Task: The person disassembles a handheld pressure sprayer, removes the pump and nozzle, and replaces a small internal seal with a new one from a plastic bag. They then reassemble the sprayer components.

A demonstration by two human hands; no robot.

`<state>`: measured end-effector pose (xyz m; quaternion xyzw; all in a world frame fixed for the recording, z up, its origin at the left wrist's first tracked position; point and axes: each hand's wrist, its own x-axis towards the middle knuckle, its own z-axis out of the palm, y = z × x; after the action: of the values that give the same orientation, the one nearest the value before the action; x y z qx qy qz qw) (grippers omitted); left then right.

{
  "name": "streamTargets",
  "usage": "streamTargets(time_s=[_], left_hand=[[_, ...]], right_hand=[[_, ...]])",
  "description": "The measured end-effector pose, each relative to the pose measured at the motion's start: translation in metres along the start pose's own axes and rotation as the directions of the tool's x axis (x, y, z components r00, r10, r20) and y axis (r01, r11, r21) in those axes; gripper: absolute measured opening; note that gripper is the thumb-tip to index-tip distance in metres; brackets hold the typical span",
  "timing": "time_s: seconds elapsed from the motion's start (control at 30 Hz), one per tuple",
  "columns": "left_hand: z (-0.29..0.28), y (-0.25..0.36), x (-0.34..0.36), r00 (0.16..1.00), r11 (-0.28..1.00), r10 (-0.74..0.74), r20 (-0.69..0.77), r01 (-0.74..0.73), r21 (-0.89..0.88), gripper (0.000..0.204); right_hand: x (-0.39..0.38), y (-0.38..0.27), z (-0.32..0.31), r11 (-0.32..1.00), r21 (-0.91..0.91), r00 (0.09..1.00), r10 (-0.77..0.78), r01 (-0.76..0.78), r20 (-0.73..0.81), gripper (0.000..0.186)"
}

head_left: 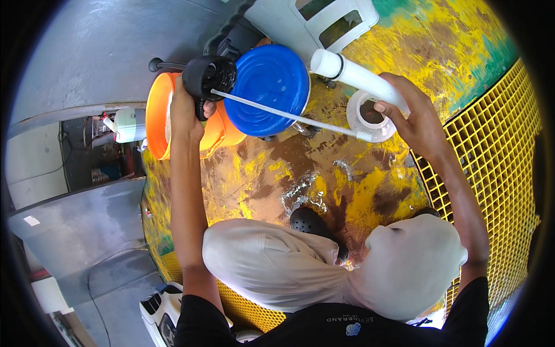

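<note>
My left hand (188,111) is closed around a black sprayer head (210,75) with a round, hollow underside. A thin white tube (289,114) slants out from it to the right, its end over the rim of a translucent white container (386,130) with a round open mouth. In my closed right hand (413,110) is a thick white pipe (359,75) with a black ring near its far end. The pipe passes above the container's far side. Whether my right hand also touches the container, I cannot tell.
A blue round lid or stool top (269,87) and an orange bucket (157,115) stand by my left hand. Farther back is a white plastic stool (347,32). Yellow grating (491,156) runs along the right. The worn yellow floor (254,173) looks wet around my black shoe (312,222).
</note>
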<state>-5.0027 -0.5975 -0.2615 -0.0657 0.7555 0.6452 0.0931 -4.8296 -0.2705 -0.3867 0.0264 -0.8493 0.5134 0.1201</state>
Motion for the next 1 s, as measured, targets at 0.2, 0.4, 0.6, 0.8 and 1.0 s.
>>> streamTargets(time_s=[0.2, 0.4, 0.6, 0.8, 1.0], left_hand=[[0.002, 0.003, -0.003, 0.982, 0.984, -0.124, 0.144, 0.141, -0.113, 0.044], [0.004, 0.004, -0.007, 0.977, 0.972, -0.141, 0.163, 0.167, -0.162, 0.045], [-0.001, -0.002, -0.002, 0.954, 0.95, -0.091, 0.285, 0.169, -0.263, 0.044], [0.002, -0.001, -0.006, 0.931, 0.933, -0.051, 0.362, 0.174, -0.316, 0.042], [0.016, 0.007, -0.018, 0.936, 0.935, -0.122, 0.331, 0.22, -0.277, 0.048]], right_hand=[[0.002, 0.002, 0.01, 0.987, 0.108, 0.991, -0.114, 0.12, -0.065, 0.038], [0.006, -0.002, 0.012, 0.975, 0.156, 0.985, -0.145, 0.158, -0.092, 0.035], [0.011, 0.026, 0.011, 0.984, 0.024, 0.976, -0.17, 0.174, -0.138, 0.035], [0.024, 0.151, 0.02, 0.886, -0.35, 0.947, 0.242, -0.304, -0.211, 0.043], [0.008, 0.256, 0.043, 0.682, -0.658, 0.93, 0.36, -0.319, -0.078, 0.047]])
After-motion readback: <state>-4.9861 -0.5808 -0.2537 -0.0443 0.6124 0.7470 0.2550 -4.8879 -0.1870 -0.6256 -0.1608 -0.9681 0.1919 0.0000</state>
